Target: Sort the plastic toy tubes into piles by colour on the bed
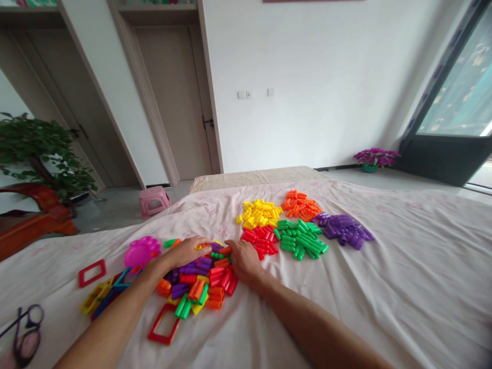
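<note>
A mixed heap of plastic tube-shaped building pieces (195,266) in purple, red, orange, green and yellow lies on the cloth-covered surface before me. My left hand (189,252) reaches over the heap's far side, fingers stretched out and apart from the thumb, with yellow and purple pieces just under them. At the heap's right edge, my right hand (246,260) is closed with its fingertips on an orange tube piece (225,250). Sorted piles lie farther off: yellow (260,212), orange (301,206), red (261,241), green (303,239) and purple (346,230).
Left of the heap are a pink flower-shaped dish (141,251), red square frames (92,273) and yellow and blue frames. Eyeglasses (27,333) lie at the near left. A pink stool (154,201) stands beyond the wrinkled sheet (403,246).
</note>
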`<state>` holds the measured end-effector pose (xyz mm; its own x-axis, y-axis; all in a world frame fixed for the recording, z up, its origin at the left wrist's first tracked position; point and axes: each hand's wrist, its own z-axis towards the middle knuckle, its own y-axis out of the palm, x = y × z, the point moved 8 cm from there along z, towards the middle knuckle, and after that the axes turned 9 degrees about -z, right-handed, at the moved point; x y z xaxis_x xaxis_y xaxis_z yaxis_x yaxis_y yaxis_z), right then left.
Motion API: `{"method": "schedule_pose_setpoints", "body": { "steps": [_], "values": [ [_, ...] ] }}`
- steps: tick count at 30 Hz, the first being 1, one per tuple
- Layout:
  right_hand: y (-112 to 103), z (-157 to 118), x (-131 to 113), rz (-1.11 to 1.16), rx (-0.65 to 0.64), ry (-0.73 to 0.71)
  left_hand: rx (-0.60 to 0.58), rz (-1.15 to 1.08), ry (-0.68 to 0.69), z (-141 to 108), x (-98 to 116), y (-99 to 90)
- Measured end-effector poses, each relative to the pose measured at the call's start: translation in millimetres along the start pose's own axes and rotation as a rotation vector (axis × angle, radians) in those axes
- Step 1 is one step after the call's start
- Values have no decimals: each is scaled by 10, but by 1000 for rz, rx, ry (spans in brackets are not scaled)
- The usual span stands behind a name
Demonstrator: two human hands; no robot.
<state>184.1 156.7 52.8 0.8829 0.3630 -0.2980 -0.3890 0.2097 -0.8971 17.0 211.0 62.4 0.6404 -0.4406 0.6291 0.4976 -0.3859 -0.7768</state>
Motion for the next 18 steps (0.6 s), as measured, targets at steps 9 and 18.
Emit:
{"method": "schedule_pose_setpoints", "body": {
  "steps": [9, 18],
  "values": [
    [0, -8, -60, -9, 10, -49, 200, 406, 197, -887, 601, 492],
    [-58, -26, -5, -82, 103, 18, 407, 525, 185, -751, 538, 365]
  ]
}}
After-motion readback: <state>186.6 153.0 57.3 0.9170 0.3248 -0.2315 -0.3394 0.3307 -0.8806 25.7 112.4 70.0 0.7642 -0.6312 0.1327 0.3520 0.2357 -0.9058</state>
